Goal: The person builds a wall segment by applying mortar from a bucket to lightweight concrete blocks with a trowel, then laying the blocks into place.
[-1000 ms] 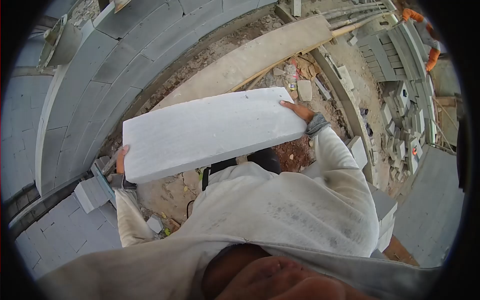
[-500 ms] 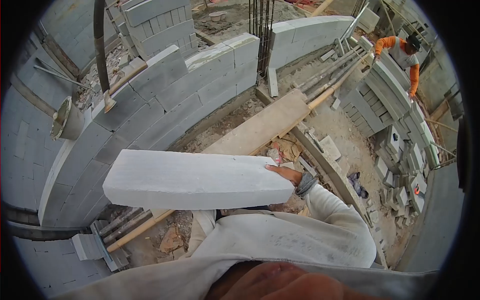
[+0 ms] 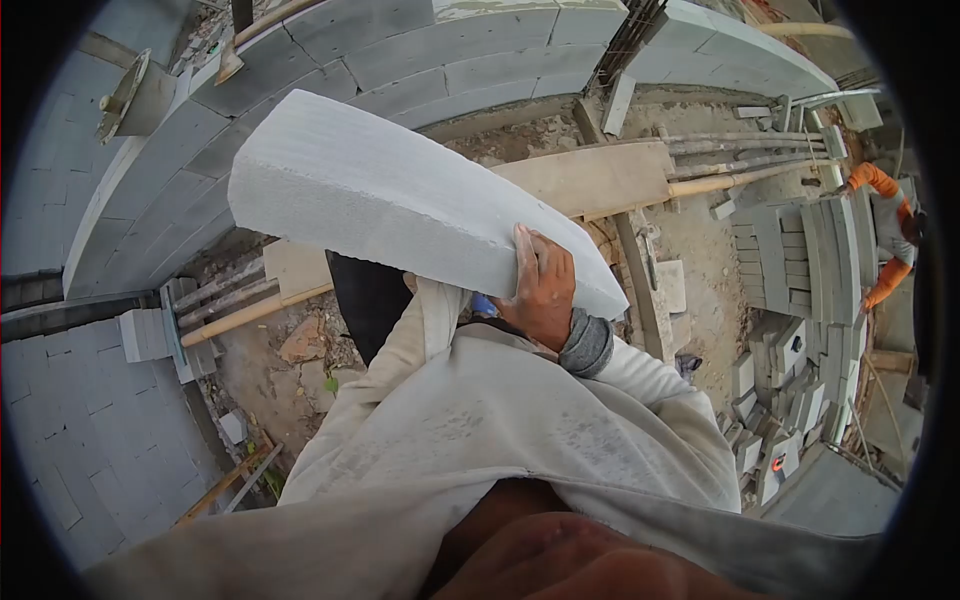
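Note:
A long pale lightweight concrete block (image 3: 390,190) is held up in front of my chest, slanting from upper left to lower right. My right hand (image 3: 545,285) grips its near side toward the right end, fingers bent over the edge. The sleeve of my left arm (image 3: 435,315) runs up to the block's underside, and the block hides my left hand, so its fingers do not show. Beyond the block curves a wall of grey blocks (image 3: 440,60).
A plank (image 3: 600,180) lies on bamboo poles (image 3: 750,180) beside the wall. A bucket (image 3: 148,98) and a trowel (image 3: 229,66) rest on the wall top. At right, a person in orange sleeves (image 3: 885,230) is by stacked blocks (image 3: 770,260). Rubble covers the ground (image 3: 300,360).
The block has swung from nearly level to slanted, its left end now higher in view. My right hand now shows more fully on its near side. My view has turned and tilted downward.

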`<move>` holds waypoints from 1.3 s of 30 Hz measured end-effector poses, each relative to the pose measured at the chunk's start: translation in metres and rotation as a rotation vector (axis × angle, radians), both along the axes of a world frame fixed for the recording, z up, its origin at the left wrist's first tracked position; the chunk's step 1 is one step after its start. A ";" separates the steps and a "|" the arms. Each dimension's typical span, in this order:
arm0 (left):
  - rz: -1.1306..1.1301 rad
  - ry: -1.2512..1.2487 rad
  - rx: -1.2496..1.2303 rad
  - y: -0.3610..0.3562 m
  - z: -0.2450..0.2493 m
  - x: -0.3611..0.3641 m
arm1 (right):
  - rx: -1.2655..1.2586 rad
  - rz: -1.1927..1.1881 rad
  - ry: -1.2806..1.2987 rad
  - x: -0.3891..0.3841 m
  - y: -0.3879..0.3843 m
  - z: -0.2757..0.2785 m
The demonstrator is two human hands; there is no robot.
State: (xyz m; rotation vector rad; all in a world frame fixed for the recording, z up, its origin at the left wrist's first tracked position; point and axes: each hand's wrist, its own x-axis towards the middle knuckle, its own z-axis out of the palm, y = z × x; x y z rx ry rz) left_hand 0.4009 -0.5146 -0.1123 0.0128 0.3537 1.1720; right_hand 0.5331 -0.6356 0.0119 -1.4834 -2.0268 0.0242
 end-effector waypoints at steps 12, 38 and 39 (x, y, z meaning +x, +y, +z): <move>0.238 -0.143 0.141 0.169 0.026 0.033 | -0.333 -0.180 0.038 -0.003 0.180 0.040; -0.016 0.654 -0.065 0.370 0.332 -0.153 | -0.574 0.237 -0.182 -0.086 0.574 0.429; 0.052 0.746 0.023 0.356 0.306 -0.167 | -0.621 0.241 -0.221 -0.091 0.594 0.430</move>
